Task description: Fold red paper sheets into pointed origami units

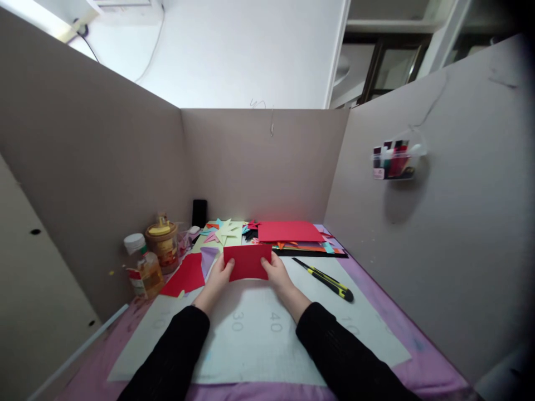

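Observation:
A small red sheet of paper (248, 263) is held up above the white mat, its lower edge slightly curved. My left hand (218, 274) grips its left side, with the thumb on the near face and the fingers behind. On the right side my right hand (277, 271) pinches it the same way. Both hands are closed on the paper. To the right of my right hand a black and yellow utility knife (328, 281) lies on the mat. Left of my left hand lies a larger piece of red paper (186, 275).
The white mat (251, 356) with printed numbers covers a purple cloth (434, 362). A bottle (146, 273) and a brown tub (164, 245) stand at left. Paper stars (225, 231) and stacked red sheets (290, 231) lie at the back. Grey panels (263, 167) enclose three sides.

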`<state>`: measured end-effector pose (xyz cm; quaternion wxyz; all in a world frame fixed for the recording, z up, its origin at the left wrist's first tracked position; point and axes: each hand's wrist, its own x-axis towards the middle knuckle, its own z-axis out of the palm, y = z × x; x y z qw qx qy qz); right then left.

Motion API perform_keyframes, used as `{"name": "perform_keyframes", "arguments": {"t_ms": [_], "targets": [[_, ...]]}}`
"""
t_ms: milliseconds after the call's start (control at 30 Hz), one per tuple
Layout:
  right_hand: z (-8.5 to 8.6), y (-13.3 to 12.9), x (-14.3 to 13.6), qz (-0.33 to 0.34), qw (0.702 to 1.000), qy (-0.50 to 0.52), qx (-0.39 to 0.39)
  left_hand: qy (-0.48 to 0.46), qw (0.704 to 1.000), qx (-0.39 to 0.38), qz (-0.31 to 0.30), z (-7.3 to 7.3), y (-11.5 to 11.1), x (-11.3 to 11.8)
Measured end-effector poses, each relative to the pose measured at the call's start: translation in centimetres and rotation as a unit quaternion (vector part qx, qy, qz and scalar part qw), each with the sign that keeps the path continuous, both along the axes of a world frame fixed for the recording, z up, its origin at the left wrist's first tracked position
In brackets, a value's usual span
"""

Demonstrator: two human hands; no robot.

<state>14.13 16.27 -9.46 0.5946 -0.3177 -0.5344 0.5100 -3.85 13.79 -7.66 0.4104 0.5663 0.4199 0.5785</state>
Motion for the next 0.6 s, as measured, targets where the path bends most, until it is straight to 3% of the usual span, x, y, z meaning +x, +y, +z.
{"name": "perform_keyframes", "arguments": {"t_ms": [267, 433, 533, 600], "targets": [[-0.6, -0.3, 0.3, 0.010, 1.000, -0.028, -0.001, -0.018, 0.999, -0.016, -0.039, -0.2, -0.2, -0.3], [-0.1, -0.9, 0.7, -0.037, 0.998, -0.050, 0.008, -0.023, 0.999, -0.037, -0.018, -0.7, 0.0, -0.7], [0.4, -1.9, 0.3, -0.058, 0.988, -0.129, 0.068, -0.027, 0.999, -0.035, 0.023, -1.0, 0.3, -1.0], [0.6, -2.7, -0.2, -0.058, 0.968, -0.199, 0.141, 0.020, 0.998, -0.030, 0.055, -0.9, 0.2, -1.1]]}}
